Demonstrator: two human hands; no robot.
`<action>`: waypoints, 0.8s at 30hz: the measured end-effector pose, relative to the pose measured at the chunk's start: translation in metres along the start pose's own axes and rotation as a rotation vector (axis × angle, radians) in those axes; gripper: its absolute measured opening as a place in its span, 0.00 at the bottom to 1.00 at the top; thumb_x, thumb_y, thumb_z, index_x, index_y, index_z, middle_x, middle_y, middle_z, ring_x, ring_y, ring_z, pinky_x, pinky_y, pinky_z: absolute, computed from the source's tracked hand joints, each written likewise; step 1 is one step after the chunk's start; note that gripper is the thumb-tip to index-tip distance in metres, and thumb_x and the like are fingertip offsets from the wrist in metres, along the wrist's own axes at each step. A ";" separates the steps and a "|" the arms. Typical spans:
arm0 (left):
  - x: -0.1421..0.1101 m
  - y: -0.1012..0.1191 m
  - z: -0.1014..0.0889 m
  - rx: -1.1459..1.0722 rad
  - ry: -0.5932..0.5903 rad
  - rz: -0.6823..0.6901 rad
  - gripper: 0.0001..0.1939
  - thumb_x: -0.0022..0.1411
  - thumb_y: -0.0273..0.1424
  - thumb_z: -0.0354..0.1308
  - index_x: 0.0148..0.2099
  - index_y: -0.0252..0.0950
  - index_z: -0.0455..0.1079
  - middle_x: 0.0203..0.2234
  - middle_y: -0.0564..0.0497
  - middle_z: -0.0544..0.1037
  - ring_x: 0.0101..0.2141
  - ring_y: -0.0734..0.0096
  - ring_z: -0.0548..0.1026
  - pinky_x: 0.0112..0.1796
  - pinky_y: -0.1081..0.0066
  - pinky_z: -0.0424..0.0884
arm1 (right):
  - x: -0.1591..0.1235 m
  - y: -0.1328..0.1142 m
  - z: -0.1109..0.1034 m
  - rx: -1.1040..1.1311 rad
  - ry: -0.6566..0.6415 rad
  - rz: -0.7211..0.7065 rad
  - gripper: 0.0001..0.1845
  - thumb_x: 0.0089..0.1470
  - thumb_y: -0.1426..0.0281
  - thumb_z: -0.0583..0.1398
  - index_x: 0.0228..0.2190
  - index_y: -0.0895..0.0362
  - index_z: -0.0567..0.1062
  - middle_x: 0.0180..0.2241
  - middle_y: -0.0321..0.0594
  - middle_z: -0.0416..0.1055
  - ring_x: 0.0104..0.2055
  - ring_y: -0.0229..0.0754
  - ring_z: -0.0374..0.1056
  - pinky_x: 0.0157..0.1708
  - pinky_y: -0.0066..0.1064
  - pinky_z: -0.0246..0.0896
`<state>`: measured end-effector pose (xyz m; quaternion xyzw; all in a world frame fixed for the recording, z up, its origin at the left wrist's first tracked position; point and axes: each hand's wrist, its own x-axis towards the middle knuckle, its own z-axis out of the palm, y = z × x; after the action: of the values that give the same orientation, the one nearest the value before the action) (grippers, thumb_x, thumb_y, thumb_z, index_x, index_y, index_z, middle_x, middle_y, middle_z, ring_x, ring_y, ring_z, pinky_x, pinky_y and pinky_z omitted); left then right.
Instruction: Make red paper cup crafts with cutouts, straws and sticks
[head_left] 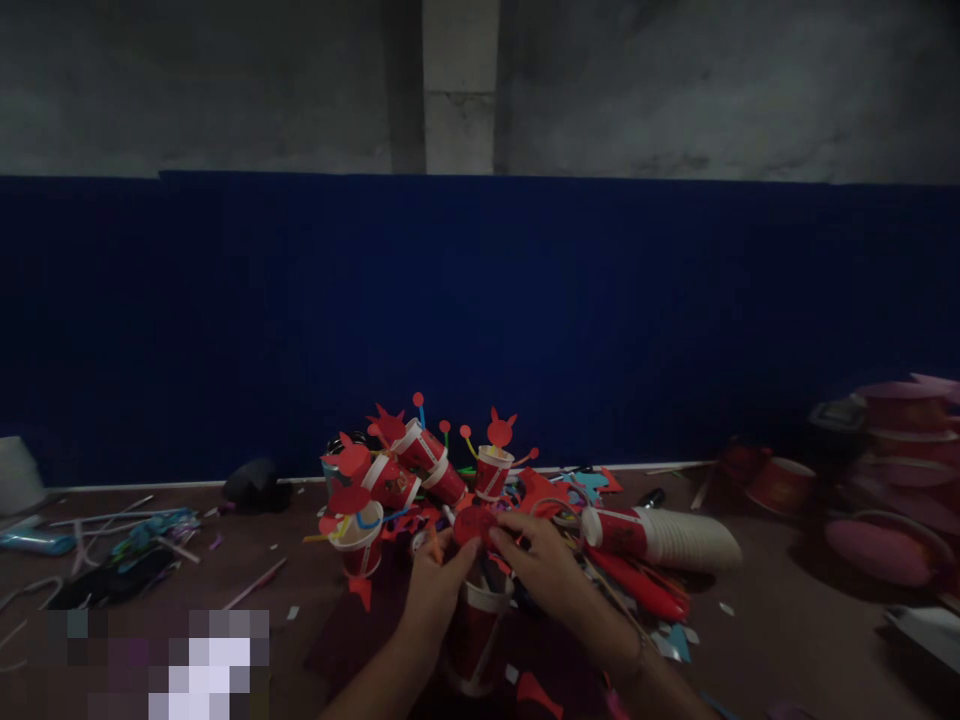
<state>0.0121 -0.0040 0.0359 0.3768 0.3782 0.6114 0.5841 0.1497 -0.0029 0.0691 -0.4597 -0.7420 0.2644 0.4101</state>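
Between my hands is a round red paper cutout (474, 524), held just above a red and white paper cup (477, 635) that stands upright close to me. My left hand (441, 572) pinches the cutout's lower left edge, near an orange straw piece. From the other side, my right hand (534, 550) grips its right edge with thumb and fingertips. Just beyond are several cups decorated with red paper heads and straw arms, among them an upright cup (493, 472) and a cup (360, 550) at the left. Whether the cutout touches the cup is hidden by my fingers.
A long stack of nested paper cups (675, 540) lies on its side at the right, beside a red pouch-like object (637, 585). Straws and paper scraps (154, 535) litter the left. Red bowls (907, 450) are piled far right. A blue panel (480, 300) stands behind the table.
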 end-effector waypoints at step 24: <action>0.003 -0.021 -0.006 -0.078 -0.177 -0.072 0.55 0.29 0.33 0.74 0.61 0.37 0.54 0.44 0.38 0.76 0.45 0.51 0.73 0.48 0.57 0.65 | 0.013 0.019 -0.014 0.300 0.123 0.259 0.14 0.40 0.64 0.61 0.30 0.59 0.75 0.25 0.38 0.74 0.26 0.40 0.66 0.28 0.28 0.60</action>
<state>0.0156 -0.0001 0.0146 0.3927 0.3144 0.5685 0.6509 0.1674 0.0175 0.0665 -0.5001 -0.6025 0.3940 0.4813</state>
